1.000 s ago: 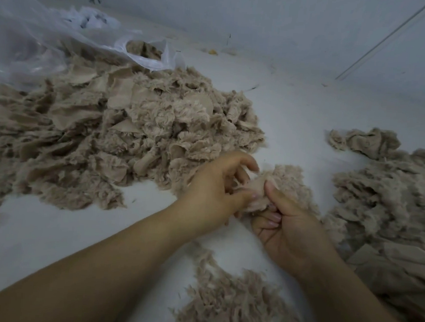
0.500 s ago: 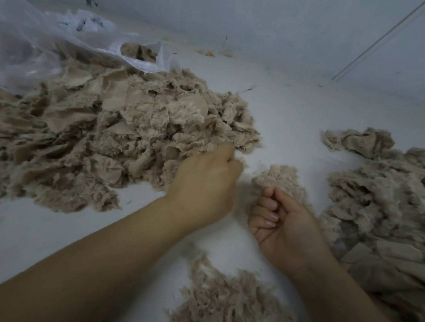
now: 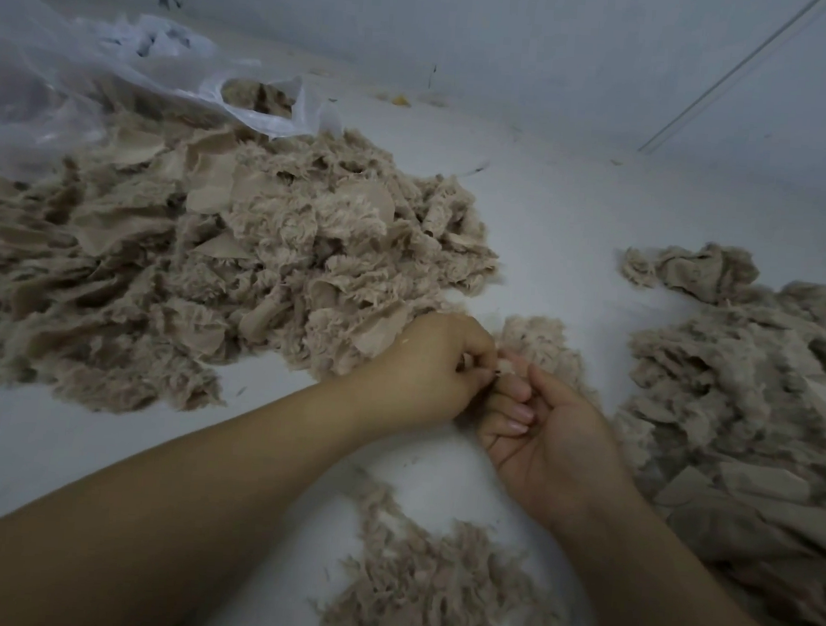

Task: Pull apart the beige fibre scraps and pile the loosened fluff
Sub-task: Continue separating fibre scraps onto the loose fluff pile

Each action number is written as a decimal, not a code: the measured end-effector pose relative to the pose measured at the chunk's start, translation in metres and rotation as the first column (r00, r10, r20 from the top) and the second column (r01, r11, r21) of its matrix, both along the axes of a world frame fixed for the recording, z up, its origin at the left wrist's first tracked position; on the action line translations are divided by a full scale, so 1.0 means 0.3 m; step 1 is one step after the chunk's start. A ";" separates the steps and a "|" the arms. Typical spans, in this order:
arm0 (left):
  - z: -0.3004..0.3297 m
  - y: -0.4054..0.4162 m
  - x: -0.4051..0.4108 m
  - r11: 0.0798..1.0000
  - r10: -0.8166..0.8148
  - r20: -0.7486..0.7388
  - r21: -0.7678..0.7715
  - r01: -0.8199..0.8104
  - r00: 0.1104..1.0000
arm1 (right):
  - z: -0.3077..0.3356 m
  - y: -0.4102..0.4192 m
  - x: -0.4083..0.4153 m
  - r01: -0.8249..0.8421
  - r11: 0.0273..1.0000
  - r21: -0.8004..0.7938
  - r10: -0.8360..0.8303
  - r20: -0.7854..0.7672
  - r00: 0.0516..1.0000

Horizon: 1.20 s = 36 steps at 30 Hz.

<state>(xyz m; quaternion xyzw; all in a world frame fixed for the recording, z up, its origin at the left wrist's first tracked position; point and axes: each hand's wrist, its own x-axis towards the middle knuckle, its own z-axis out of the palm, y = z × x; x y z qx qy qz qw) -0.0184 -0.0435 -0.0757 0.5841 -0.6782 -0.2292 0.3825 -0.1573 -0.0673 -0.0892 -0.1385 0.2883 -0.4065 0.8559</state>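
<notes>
Nearest, lay a low pile of loosened fluff (image 3: 436, 588) on the white surface (image 3: 554, 225), between the two forearms. Just beyond it, met again: left hand (image 3: 427, 367) and right hand (image 3: 546, 442), knuckles almost touching, after parting half a second before, when the left had swung out to the edge of the big heap of fibre scraps (image 3: 218, 270). Now curled tight, the left, pinching at a pale wisp (image 3: 504, 365) pinned between the right thumb and forefinger; right fingers folded into the palm around the same scrap, little of it visible. Read as a pull finished and another begun, not a pause. Just behind the hands, rested a small fluffy tuft (image 3: 538, 341). To the right, spread a second heap (image 3: 748, 385). Farthest, sagged a clear plastic bag (image 3: 125, 68) with more scraps inside. Plenty left unpicked.
</notes>
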 end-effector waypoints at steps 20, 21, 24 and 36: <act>-0.033 0.043 -0.025 0.971 0.229 -0.621 0.202 -0.130 0.750 | 0.000 0.011 0.003 0.010 1.000 0.023 -0.010 0.016 1.000; -0.034 0.050 -0.024 0.975 0.220 -0.648 0.170 -0.144 0.729 | 0.000 0.011 0.003 0.018 1.000 0.020 -0.018 0.013 1.000; -0.019 0.073 -0.006 0.986 0.147 -0.783 0.066 -0.154 0.604 | 0.001 0.011 0.004 0.022 1.000 0.004 -0.022 0.013 1.000; -0.029 0.092 -0.013 0.986 0.127 -0.701 0.165 -0.013 0.702 | 0.019 0.036 0.010 -0.159 0.958 -0.240 0.119 -0.173 0.978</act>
